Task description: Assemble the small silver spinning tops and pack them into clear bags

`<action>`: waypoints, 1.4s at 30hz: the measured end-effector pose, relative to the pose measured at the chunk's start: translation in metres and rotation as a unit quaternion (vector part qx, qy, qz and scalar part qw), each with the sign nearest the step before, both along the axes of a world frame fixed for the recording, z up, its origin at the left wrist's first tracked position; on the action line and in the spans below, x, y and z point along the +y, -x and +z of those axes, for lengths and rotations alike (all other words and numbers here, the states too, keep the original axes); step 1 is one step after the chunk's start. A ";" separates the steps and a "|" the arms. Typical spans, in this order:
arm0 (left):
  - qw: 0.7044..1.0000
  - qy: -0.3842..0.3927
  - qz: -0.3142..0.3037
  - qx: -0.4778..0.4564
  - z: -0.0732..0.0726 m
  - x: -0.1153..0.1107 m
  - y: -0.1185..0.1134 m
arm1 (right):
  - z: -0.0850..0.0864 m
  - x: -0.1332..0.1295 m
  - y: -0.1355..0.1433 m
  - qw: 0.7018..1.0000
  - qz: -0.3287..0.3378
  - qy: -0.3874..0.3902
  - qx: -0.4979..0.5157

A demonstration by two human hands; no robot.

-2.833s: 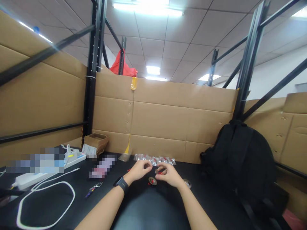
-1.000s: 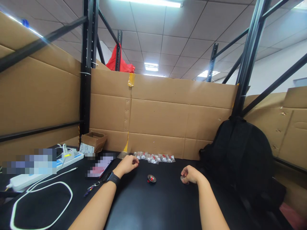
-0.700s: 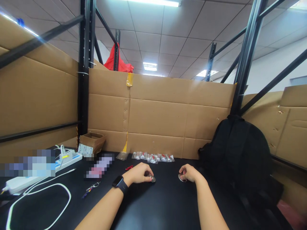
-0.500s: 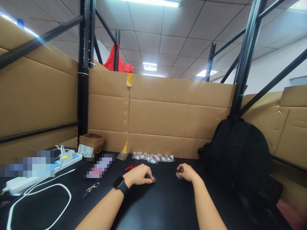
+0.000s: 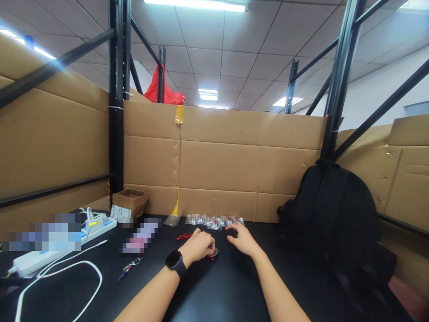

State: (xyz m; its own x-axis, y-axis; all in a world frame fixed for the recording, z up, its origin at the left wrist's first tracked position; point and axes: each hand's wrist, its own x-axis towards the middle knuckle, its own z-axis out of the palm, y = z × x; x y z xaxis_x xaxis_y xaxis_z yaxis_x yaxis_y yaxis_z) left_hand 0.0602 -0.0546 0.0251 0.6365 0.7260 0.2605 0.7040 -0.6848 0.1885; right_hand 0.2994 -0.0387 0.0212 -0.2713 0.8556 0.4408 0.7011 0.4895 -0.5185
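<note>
My left hand (image 5: 200,246), with a dark watch on the wrist, is closed, its fingertips pinching a small round metallic disc (image 5: 215,252) low over the black table. A bit of red cord (image 5: 212,258) shows just under the disc. To the right, my right hand (image 5: 244,239) is raised with thumb and fingers apart and nothing between them. Beyond both hands, several clear packets (image 5: 214,222) with shiny round pieces and red bits lie in a row against the cardboard. A red cord bundle (image 5: 184,236) lies just behind my left hand.
On the left are a white power strip (image 5: 30,264), a white cable (image 5: 98,279), a keyring (image 5: 129,268) and a small open cardboard box (image 5: 137,205). A flat clear bag (image 5: 172,220) lies by the back cardboard wall (image 5: 217,165). A black backpack (image 5: 335,214) stands at right.
My right hand has let go of the round piece it pinched and moved left and slightly up, fingers spreading. That piece no longer shows at its former spot. Red cord now shows by my left hand.
</note>
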 end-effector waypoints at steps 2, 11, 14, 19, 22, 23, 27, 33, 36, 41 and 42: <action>1.000 -0.009 0.004 -0.028 -0.003 0.002 -0.001 | 0.000 -0.005 0.012 0.998 0.052 0.016 0.030; 0.965 0.056 0.053 -0.253 -0.009 0.014 -0.007 | -0.005 -0.014 0.055 0.971 0.133 0.044 0.193; 0.970 0.035 0.075 -0.230 -0.010 0.011 -0.011 | 0.001 -0.017 0.058 0.982 0.097 -0.032 0.158; 0.976 -0.038 0.080 -0.199 -0.006 0.011 -0.007 | 0.012 -0.018 0.054 0.992 0.060 -0.074 0.086; 0.972 -0.043 0.073 -0.219 0.000 0.018 0.009 | 0.019 -0.014 0.038 0.993 0.021 -0.094 0.071; 0.971 -0.038 0.068 -0.226 0.002 0.021 0.016 | 0.020 -0.012 0.030 0.993 0.003 -0.097 0.071; 0.968 -0.026 0.094 -0.232 0.008 0.033 0.052 | 0.023 -0.003 -0.015 0.995 -0.082 -0.057 0.014; 0.970 0.046 0.095 -0.220 0.007 0.050 0.092 | 0.016 0.000 -0.070 0.979 -0.173 0.084 -0.067; 0.970 0.086 0.096 -0.206 0.002 0.055 0.103 | 0.010 0.001 -0.078 0.975 -0.179 0.116 -0.069; 0.971 0.141 0.102 -0.166 -0.006 0.058 0.111 | 0.004 0.004 -0.079 0.970 -0.173 0.153 -0.079; 0.971 0.145 0.103 -0.157 -0.007 0.057 0.112 | 0.003 0.004 -0.080 0.969 -0.173 0.157 -0.081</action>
